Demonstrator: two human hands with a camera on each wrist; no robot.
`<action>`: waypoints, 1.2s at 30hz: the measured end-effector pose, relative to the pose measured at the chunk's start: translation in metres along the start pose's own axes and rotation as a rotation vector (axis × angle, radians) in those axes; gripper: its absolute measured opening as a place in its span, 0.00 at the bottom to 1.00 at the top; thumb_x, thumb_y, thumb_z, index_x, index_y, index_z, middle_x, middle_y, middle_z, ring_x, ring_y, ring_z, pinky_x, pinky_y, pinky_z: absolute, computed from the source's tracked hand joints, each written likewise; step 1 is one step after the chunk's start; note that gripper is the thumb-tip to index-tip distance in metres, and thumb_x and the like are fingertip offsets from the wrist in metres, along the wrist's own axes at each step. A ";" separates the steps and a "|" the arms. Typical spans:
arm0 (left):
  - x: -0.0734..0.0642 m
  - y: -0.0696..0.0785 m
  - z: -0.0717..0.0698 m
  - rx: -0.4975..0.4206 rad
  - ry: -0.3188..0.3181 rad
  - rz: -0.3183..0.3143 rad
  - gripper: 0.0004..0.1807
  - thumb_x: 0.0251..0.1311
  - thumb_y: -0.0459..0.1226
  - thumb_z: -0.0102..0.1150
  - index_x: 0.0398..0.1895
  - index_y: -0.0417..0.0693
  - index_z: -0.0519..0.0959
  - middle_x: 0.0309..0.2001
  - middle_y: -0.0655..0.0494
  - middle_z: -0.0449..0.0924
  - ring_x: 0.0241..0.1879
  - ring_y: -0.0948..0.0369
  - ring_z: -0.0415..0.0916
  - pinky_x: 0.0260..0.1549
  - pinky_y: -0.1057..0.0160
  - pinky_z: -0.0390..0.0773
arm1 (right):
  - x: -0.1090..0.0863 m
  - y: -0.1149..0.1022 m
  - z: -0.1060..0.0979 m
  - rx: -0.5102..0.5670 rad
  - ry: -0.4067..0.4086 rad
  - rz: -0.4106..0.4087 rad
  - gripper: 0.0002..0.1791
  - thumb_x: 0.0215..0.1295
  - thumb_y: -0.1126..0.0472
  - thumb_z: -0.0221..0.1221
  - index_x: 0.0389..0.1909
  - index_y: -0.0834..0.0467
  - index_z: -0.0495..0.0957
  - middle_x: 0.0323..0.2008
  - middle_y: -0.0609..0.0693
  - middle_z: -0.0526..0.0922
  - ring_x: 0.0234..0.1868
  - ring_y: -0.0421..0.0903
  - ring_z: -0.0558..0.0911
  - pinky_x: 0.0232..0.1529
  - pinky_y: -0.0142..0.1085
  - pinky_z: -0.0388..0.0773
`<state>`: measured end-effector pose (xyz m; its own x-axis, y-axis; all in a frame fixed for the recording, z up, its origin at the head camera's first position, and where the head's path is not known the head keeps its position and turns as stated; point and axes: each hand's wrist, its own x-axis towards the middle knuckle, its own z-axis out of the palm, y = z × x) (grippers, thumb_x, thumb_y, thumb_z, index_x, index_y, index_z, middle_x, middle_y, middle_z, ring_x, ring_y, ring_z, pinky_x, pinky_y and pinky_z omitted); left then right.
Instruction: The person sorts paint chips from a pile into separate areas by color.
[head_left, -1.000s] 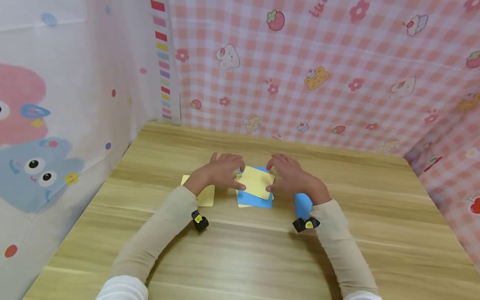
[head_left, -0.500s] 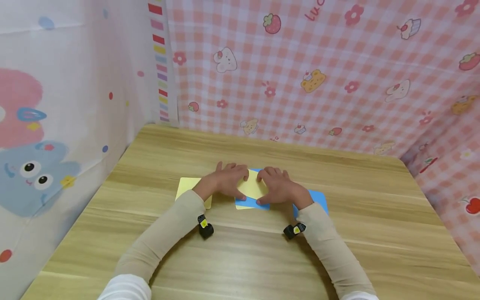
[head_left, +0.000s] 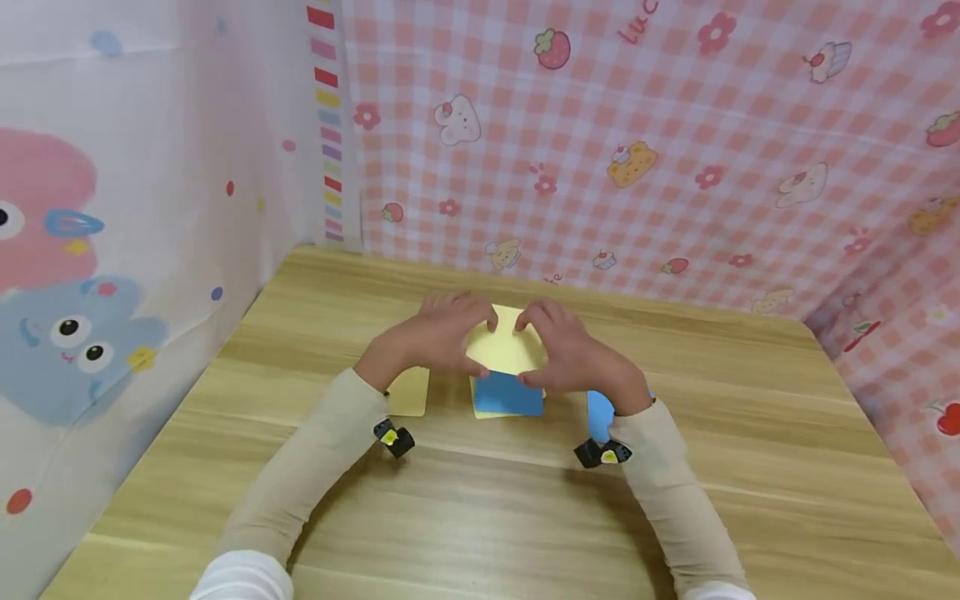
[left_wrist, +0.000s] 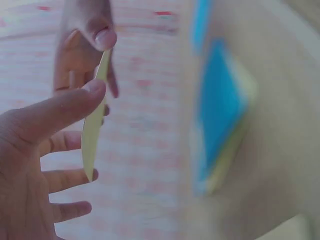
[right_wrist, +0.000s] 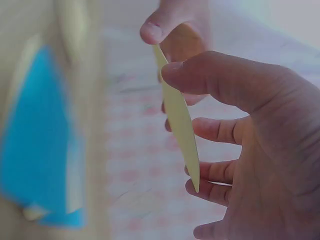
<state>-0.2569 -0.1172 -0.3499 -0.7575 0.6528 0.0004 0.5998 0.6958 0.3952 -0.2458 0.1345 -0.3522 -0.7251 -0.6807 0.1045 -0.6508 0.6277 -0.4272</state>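
A yellow card (head_left: 506,346) is held up by both hands over the pile in the middle of the table. My left hand (head_left: 448,333) pinches its left edge between thumb and fingers, and my right hand (head_left: 572,352) pinches the right edge. Seen edge-on in the left wrist view, the same yellow card (left_wrist: 91,132) stands off the tabletop and bows slightly. Below it, a blue card (head_left: 508,395) tops the pile, with yellow edges showing underneath. The rest of the pile is hidden by the raised card.
Another yellow card (head_left: 409,393) lies by my left wrist, partly covered by it. By the right wrist is a second blue card (head_left: 600,414), also partly covered. The wooden table (head_left: 465,517) meets a pink checked curtain (head_left: 600,108) at the back.
The top yellow card has come up off the pile, gripped at both sides, and moved toward the back. More of the blue card beneath now shows at the front.
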 end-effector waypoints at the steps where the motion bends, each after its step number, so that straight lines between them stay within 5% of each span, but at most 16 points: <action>1: -0.007 0.003 -0.009 0.004 0.027 0.009 0.31 0.54 0.53 0.75 0.56 0.57 0.70 0.71 0.56 0.63 0.77 0.42 0.46 0.67 0.26 0.39 | 0.001 -0.007 -0.004 -0.003 0.021 -0.024 0.32 0.55 0.55 0.71 0.56 0.58 0.67 0.64 0.63 0.62 0.63 0.64 0.61 0.62 0.59 0.59; 7: -0.054 -0.003 -0.035 0.048 0.103 -0.030 0.31 0.50 0.50 0.78 0.54 0.54 0.73 0.73 0.51 0.62 0.77 0.42 0.45 0.67 0.26 0.39 | 0.025 -0.044 0.004 -0.073 0.045 -0.142 0.31 0.57 0.51 0.69 0.56 0.58 0.68 0.69 0.64 0.61 0.70 0.63 0.58 0.67 0.58 0.57; 13: -0.104 -0.035 -0.030 0.090 0.051 -0.191 0.31 0.47 0.48 0.80 0.51 0.51 0.74 0.71 0.46 0.66 0.74 0.38 0.50 0.65 0.23 0.38 | 0.071 -0.069 0.051 -0.182 -0.059 -0.238 0.29 0.62 0.45 0.67 0.56 0.56 0.68 0.70 0.60 0.63 0.70 0.60 0.60 0.70 0.55 0.52; 21: -0.121 -0.076 -0.005 0.067 -0.093 -0.297 0.29 0.49 0.47 0.79 0.50 0.53 0.72 0.69 0.49 0.67 0.73 0.35 0.51 0.63 0.21 0.37 | 0.104 -0.071 0.101 -0.187 -0.198 -0.185 0.28 0.63 0.40 0.65 0.55 0.49 0.69 0.67 0.50 0.66 0.70 0.55 0.60 0.72 0.62 0.46; 24: -0.121 -0.080 0.001 0.082 -0.153 -0.310 0.29 0.50 0.49 0.78 0.50 0.54 0.73 0.70 0.47 0.66 0.73 0.36 0.52 0.63 0.21 0.37 | 0.103 -0.068 0.113 -0.208 -0.245 -0.171 0.28 0.63 0.36 0.63 0.56 0.47 0.68 0.69 0.49 0.65 0.73 0.55 0.58 0.72 0.65 0.43; 30: -0.119 -0.068 -0.010 0.087 -0.129 -0.313 0.30 0.53 0.52 0.76 0.54 0.53 0.74 0.75 0.41 0.58 0.75 0.36 0.48 0.64 0.22 0.36 | 0.097 -0.073 0.087 -0.198 -0.238 -0.141 0.30 0.64 0.35 0.63 0.58 0.47 0.69 0.76 0.54 0.58 0.78 0.56 0.51 0.72 0.68 0.38; 36: -0.109 -0.036 -0.043 0.048 0.057 -0.215 0.33 0.53 0.54 0.75 0.57 0.52 0.72 0.79 0.42 0.50 0.77 0.36 0.40 0.66 0.24 0.33 | 0.069 -0.073 0.023 -0.126 0.015 -0.184 0.30 0.63 0.43 0.68 0.57 0.54 0.70 0.78 0.57 0.55 0.78 0.58 0.50 0.72 0.68 0.36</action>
<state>-0.2068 -0.2261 -0.3241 -0.8817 0.4710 -0.0263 0.4337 0.8314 0.3475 -0.2435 0.0335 -0.3344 -0.5939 -0.7832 0.1843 -0.7950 0.5361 -0.2838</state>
